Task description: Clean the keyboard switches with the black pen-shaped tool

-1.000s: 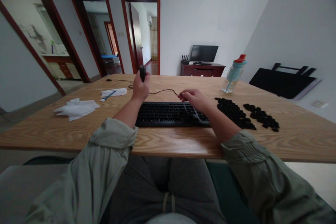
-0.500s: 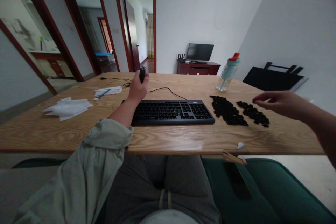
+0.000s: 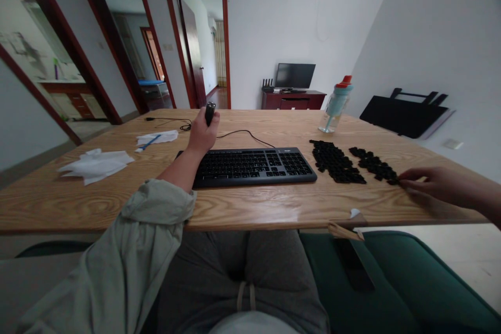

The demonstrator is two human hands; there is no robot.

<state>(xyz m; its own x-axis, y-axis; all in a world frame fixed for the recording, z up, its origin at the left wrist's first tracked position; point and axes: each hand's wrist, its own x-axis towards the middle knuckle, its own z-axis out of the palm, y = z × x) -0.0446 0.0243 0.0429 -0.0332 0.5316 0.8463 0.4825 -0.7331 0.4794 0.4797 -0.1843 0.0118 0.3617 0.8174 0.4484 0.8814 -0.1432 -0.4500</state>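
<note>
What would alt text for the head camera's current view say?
A person's right hand is at the edge of a small cluster of black pieces, beside a larger cluster on a wooden table; the left hand holds a dark object near a black keyboard. A bottle stands beyond the clusters.

My head-worn view, facing forward and down
I look from above my grey trousers point(image 3: 282, 276) over the wooden table point(image 3: 250, 206), its near edge close below; my left hand point(image 3: 202, 130) falls near the centre, my right hand point(image 3: 436, 185) by the right border, and the white wall point(image 3: 270, 21) beyond lies across the top.
</note>
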